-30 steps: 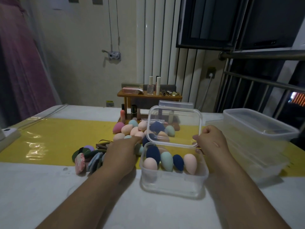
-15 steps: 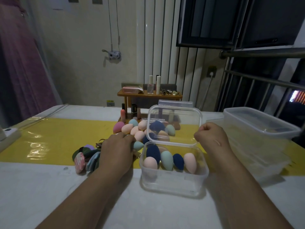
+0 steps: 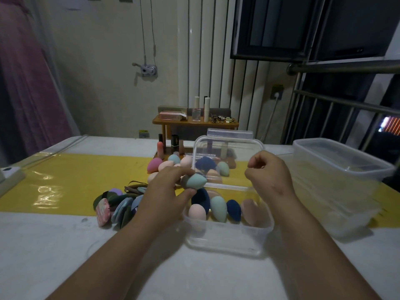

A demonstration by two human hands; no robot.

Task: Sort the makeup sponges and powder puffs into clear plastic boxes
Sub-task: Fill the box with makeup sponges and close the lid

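**Mint sponge held over the open box**

The left hand (image 3: pixel 164 191) pinches a mint-green, egg-shaped makeup sponge (image 3: pixel 194 180) between thumb and fingertips. The sponge lies on its side with its pointed end to the right, just above the near-left corner of the small clear box (image 3: pixel 227 241).

Five sponges stand in a row in that box: two navy, one pale pink, one mint and one peach. Its lid (image 3: pixel 229 156) stands upright at the far edge.

The right hand (image 3: pixel 268 178) is at the lid's right edge with its fingers curled. I cannot tell whether it grips the lid.

Loose sponges (image 3: pixel 164 165) in pink, peach and mint are heaped on the yellow mat (image 3: pixel 86 169) behind the left hand. Flat powder puffs (image 3: pixel 116 204) lie in a fan to the left. A larger clear box (image 3: pixel 342 169) stands well to the right.
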